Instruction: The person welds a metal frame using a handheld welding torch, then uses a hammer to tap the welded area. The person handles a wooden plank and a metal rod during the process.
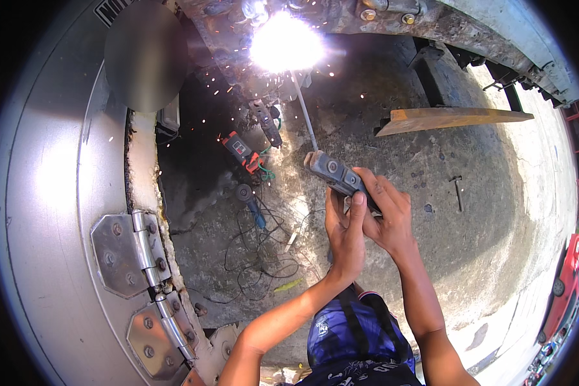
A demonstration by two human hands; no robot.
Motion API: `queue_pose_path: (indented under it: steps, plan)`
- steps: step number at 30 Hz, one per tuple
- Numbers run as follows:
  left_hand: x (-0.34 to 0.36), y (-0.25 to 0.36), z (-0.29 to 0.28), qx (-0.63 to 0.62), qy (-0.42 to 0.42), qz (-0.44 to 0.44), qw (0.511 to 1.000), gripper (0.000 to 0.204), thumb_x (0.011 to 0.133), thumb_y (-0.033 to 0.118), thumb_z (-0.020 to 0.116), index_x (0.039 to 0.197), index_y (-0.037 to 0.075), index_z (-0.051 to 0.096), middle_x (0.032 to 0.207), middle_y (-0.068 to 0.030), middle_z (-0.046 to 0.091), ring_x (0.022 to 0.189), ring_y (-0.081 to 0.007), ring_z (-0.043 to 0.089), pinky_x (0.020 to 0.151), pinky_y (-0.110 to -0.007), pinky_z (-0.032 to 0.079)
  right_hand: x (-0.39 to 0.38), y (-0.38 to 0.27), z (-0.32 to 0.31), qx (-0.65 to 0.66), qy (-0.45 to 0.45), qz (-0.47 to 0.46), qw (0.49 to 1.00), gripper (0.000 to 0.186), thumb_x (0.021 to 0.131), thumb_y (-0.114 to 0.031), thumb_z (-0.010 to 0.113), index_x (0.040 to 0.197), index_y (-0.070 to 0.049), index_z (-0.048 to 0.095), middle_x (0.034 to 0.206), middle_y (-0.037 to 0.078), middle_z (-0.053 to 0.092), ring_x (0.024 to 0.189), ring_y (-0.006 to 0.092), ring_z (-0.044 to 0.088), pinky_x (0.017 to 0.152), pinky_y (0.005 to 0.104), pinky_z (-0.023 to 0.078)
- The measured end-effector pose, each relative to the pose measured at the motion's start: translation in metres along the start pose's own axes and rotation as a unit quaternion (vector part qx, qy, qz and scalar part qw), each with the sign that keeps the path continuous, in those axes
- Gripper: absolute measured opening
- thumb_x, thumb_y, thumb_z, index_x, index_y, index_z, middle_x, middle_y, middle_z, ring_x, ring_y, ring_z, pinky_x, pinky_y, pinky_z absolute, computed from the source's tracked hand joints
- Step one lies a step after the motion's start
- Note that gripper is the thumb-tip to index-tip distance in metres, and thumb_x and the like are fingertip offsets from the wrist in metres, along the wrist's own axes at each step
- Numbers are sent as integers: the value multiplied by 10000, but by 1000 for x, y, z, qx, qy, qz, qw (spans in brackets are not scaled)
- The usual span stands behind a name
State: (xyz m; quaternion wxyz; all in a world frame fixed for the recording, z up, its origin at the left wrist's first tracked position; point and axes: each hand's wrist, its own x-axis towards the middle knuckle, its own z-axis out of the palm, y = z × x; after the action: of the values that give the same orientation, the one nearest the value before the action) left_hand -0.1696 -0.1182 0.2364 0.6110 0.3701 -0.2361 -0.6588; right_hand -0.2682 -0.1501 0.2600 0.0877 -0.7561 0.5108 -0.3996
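Both my hands are closed round a welding electrode holder point(334, 172) in the middle of the view. My left hand point(346, 235) wraps its handle from below, with the thumb along the side. My right hand point(387, 212) grips the same handle from the right. A thin grey welding rod point(303, 112) runs from the holder's jaw up to a blinding white arc point(287, 44). The arc burns against a rusty metal frame point(219, 38), and sparks fly around it. Glare hides the rod's tip and the spot it touches.
Metal hinges point(149, 251) join a pale panel at left. On the concrete floor lie an orange-and-black boxy tool point(239, 151), an angle grinder point(251, 204), tangled cables point(254, 257) and a hammer point(458, 193). A rusty steel beam point(453, 118) spans the upper right. A red car point(563, 283) stands far right.
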Motion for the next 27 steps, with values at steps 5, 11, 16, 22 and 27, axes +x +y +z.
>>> queue_pose_path:
  steps: [5, 11, 16, 22, 27]
  plan:
    - [1, 5, 2, 11, -5, -4, 1000, 570, 1076, 279, 596, 1498, -33, 371, 1417, -120, 499, 1321, -180, 461, 1129, -340, 337, 0, 1, 0, 5, 4, -5, 1000, 549, 770, -77, 777, 1304, -49, 651, 839, 96, 644, 653, 279, 636, 572, 378, 510]
    - [0, 4, 3, 23, 0, 21, 1000, 575, 1075, 266, 597, 1506, -34, 363, 1420, -120, 495, 1328, -176, 455, 1134, -341, 333, 1, 1, 1, 17, 5, -7, 1000, 555, 769, -75, 777, 1309, -45, 649, 852, 98, 651, 672, 279, 643, 576, 378, 511]
    - [-7, -3, 2, 16, 8, 14, 1000, 618, 1091, 268, 553, 1549, -33, 267, 1467, -139, 445, 1356, -195, 432, 1148, -358, 321, -1, -1, -7, 24, -43, -6, 999, 513, 798, -104, 748, 1296, -36, 646, 902, 122, 670, 727, 318, 662, 630, 408, 528]
    - [-22, -11, 2, 14, 39, 7, 999, 650, 1097, 273, 533, 1565, -28, 198, 1476, -148, 428, 1356, -201, 431, 1149, -366, 319, -13, -5, -16, 28, -100, 12, 995, 493, 819, -138, 720, 1290, -13, 640, 985, 165, 694, 805, 353, 685, 702, 427, 554]
    - [-18, -7, 3, -10, 0, 5, 1000, 643, 1089, 251, 551, 1559, -27, 210, 1461, -146, 445, 1333, -189, 451, 1135, -349, 332, -21, -1, -10, 23, -42, 19, 999, 502, 817, -118, 727, 1294, 9, 637, 1035, 198, 710, 842, 368, 700, 722, 427, 565]
